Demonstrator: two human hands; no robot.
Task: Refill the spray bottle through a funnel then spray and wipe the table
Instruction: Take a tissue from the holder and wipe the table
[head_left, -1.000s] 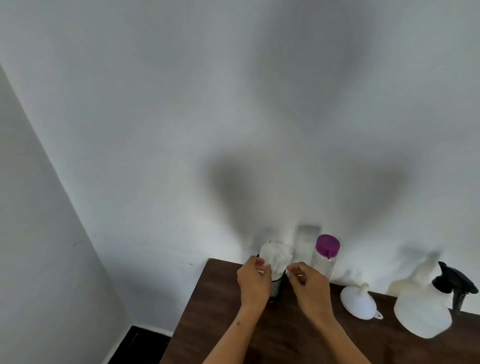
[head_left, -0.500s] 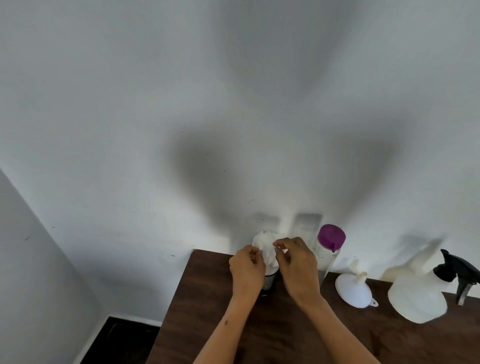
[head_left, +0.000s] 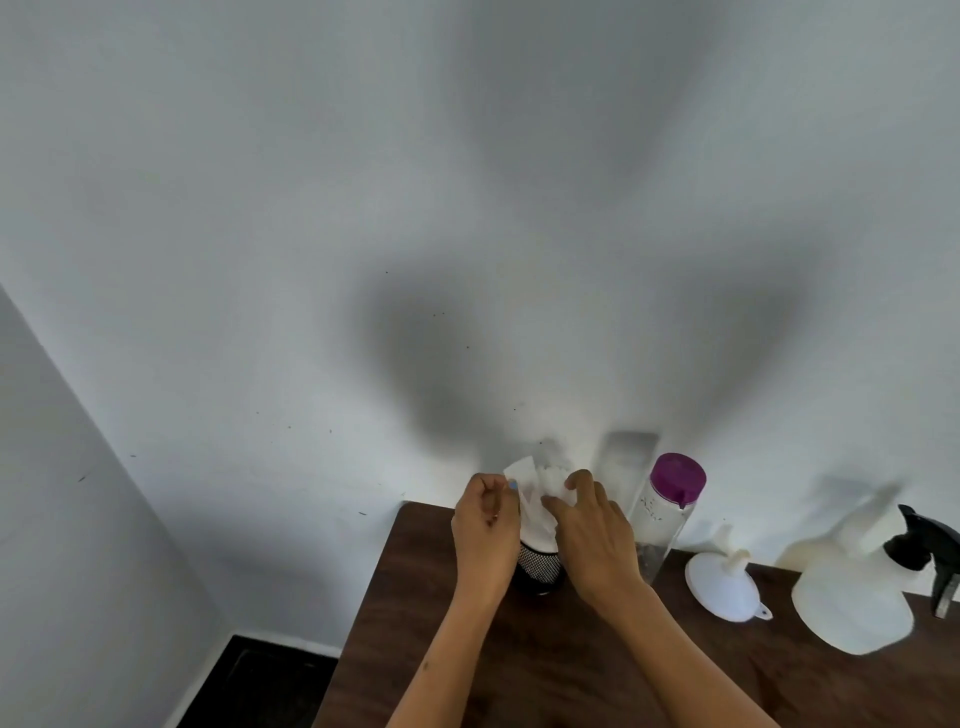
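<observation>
So right now your left hand pinches a white tissue sticking out of the black mesh holder, your right hand grips the wad beside it, and the spray bottle sits on the surface well right of that holder, past the funnel.

Both hands at table's back-left corner: left hand & right hand pinch white tissue sticking from black mesh holder. Funnel, spray bottle along back edge, right.
</observation>
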